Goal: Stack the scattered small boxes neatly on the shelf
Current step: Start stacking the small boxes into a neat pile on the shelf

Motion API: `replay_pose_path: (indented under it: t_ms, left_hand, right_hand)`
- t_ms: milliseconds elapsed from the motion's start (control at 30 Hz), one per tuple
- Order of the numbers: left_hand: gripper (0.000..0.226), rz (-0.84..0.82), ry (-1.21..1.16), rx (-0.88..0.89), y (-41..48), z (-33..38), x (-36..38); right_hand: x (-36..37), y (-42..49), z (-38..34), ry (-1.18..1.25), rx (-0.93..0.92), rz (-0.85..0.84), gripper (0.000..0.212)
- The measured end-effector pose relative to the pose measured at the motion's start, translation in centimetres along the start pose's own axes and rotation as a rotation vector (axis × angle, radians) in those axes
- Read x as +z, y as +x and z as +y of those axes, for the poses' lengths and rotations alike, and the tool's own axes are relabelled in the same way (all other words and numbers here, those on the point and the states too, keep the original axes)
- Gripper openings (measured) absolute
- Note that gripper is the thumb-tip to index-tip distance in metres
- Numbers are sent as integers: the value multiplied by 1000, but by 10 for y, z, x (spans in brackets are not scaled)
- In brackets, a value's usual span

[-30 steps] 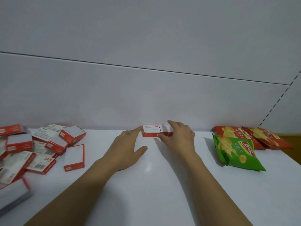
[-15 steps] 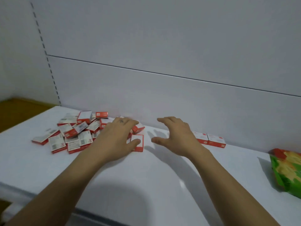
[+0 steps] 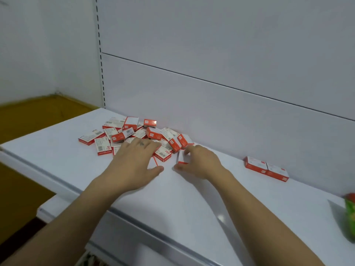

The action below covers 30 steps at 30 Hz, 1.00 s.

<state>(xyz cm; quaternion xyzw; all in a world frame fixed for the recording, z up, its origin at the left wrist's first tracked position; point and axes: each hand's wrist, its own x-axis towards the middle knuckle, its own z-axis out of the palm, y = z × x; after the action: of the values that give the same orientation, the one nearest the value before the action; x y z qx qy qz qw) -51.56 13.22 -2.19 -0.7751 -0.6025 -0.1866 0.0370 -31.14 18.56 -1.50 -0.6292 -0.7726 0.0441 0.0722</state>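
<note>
Right hand [image 3: 199, 164] curls thumb and fingers round one loose box [image 3: 181, 159] at the pile's near right edge. Left hand [image 3: 134, 160] lies flat on the pile of boxes [image 3: 134, 135], fingers spread. The pile holds roughly twenty, overlapping, far left on shelf [image 3: 192, 198]. Two placed boxes [image 3: 267, 168] touch side by side at back wall [image 3: 230, 121], right. One chip bag [image 3: 350, 214] at right edge. Half a second ago right hand was open, holding nothing.

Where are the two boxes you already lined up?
Head view: the two lined-up boxes sit side by side against the back panel on the shelf, right of the right hand, which pinches another box, and apart from the scattered pile.
</note>
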Motion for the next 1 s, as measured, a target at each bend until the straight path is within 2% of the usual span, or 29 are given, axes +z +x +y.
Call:
replay_pose_path:
  t_ms: [167,267,367,500,600,767,1000]
  left_hand:
    - [68,4,-44,-28,-7,5,4]
    - [65,9,-53,-14,-8,8,7]
    - [63,15,-60,3,-9,13,10]
    - [61,29,-78,50,-5,25,12]
    - [60,40,-89,102,4,35,13]
    - [63,20,-123,188,21,59,21]
    - [68,-12,-167,327,58,105,30]
  right_hand:
    - [18,-2,-15,25,87,145,48]
    - [24,-1,-17,27,123,174,40]
    - [26,-4,-12,-13,124,160,42]
    - [22,-16,4,188,190,137,46]
    - [19,-28,20,308,157,117,51]
    - [0,-48,53,405,152,192,59]
    - [-31,-71,108,386,115,284,71]
